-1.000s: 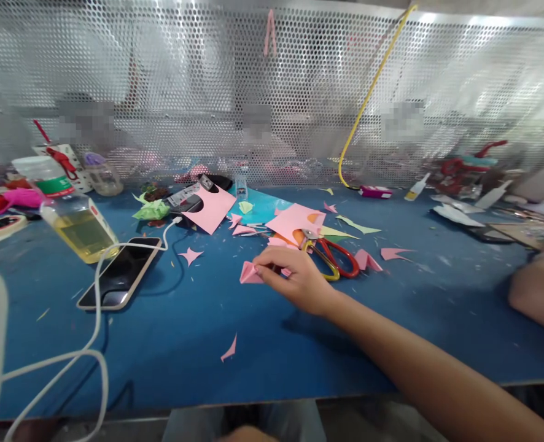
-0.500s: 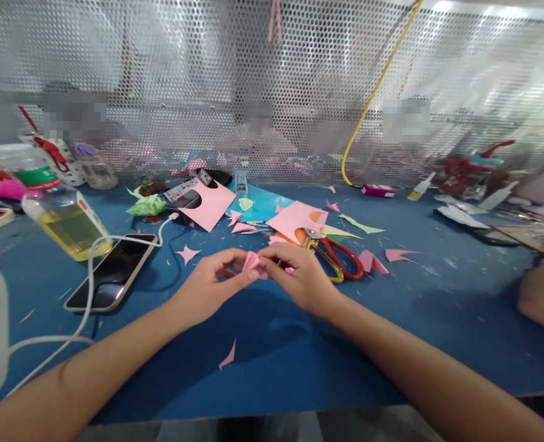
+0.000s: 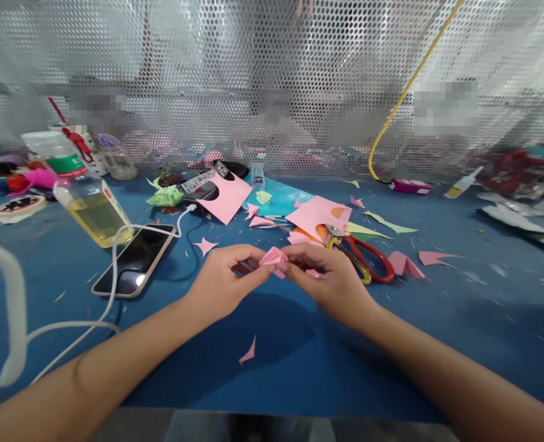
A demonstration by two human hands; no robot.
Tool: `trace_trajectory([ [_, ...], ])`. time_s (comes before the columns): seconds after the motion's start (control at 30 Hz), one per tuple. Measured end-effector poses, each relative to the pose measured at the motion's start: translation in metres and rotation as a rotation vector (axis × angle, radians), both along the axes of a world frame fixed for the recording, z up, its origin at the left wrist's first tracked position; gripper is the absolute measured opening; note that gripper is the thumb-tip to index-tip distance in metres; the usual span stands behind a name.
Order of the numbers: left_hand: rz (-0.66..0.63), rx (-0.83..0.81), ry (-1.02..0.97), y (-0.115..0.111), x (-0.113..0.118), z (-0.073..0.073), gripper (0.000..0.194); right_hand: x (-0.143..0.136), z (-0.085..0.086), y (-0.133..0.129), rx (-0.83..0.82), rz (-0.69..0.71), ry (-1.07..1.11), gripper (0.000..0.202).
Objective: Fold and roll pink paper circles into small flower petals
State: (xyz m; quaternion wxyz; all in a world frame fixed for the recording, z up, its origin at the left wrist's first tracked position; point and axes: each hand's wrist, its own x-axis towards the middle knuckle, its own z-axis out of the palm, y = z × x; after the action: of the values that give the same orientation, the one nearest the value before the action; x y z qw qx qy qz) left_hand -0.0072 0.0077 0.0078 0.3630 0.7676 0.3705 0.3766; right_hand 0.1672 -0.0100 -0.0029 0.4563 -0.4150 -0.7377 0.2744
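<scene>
A small folded piece of pink paper [image 3: 274,258] is pinched between the fingertips of both hands, just above the blue table. My left hand [image 3: 228,279] grips its left side, thumb in front. My right hand [image 3: 331,279] holds the right side with thumb and fingers closed. Another bit of pink paper shows beneath the right fingers. Red-and-yellow scissors [image 3: 368,261] lie just behind and right of my right hand. Pink sheets with round cut-outs [image 3: 318,215] lie behind the hands, among scraps. One thin pink scrap [image 3: 248,352] rests in front of them.
At the left are a phone [image 3: 136,261], a white cable [image 3: 114,270] and a bottle of yellow liquid [image 3: 97,215]. A perforated metal panel [image 3: 235,67] stands behind the blue table [image 3: 299,368]. A purple box [image 3: 410,186] and a glue bottle [image 3: 464,183] sit at the back right.
The view has shifted, so the table items appear farther right. The pink paper between my fingers has turned and looks more spread and flatter. The bare arm at the right edge is out of view.
</scene>
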Motion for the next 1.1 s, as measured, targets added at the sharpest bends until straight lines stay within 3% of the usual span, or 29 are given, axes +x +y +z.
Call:
trace_trajectory([
  [0.17, -0.106, -0.142, -0.16, 0.0, -0.002, 0.001, 0.016, 0.003, 0.0, 0.004, -0.074, 0.017, 0.141, 0.011],
  [0.27, -0.041, -0.176, -0.206, 0.002, -0.004, 0.001, 0.017, 0.005, 0.0, 0.005, -0.092, 0.026, 0.176, 0.009],
  [0.4, 0.012, -0.155, -0.102, 0.005, -0.006, 0.002, 0.015, 0.004, 0.0, 0.003, -0.103, 0.028, 0.154, 0.011],
  [0.57, 0.041, -0.01, 0.086, 0.002, -0.006, 0.004, 0.008, 0.001, 0.002, 0.0, -0.098, 0.008, 0.105, 0.012],
  [0.87, -0.008, 0.39, 0.241, 0.004, -0.006, -0.003, 0.006, -0.001, 0.004, -0.003, -0.001, -0.043, -0.043, 0.008],
  [0.97, 0.045, 0.51, 0.31, 0.003, -0.006, -0.005, 0.007, -0.004, 0.001, -0.006, 0.021, -0.075, -0.05, 0.009],
  [1.1, 0.135, 0.497, 0.301, -0.002, -0.004, -0.005, 0.011, -0.008, -0.003, -0.007, 0.042, -0.136, 0.019, 0.007],
])
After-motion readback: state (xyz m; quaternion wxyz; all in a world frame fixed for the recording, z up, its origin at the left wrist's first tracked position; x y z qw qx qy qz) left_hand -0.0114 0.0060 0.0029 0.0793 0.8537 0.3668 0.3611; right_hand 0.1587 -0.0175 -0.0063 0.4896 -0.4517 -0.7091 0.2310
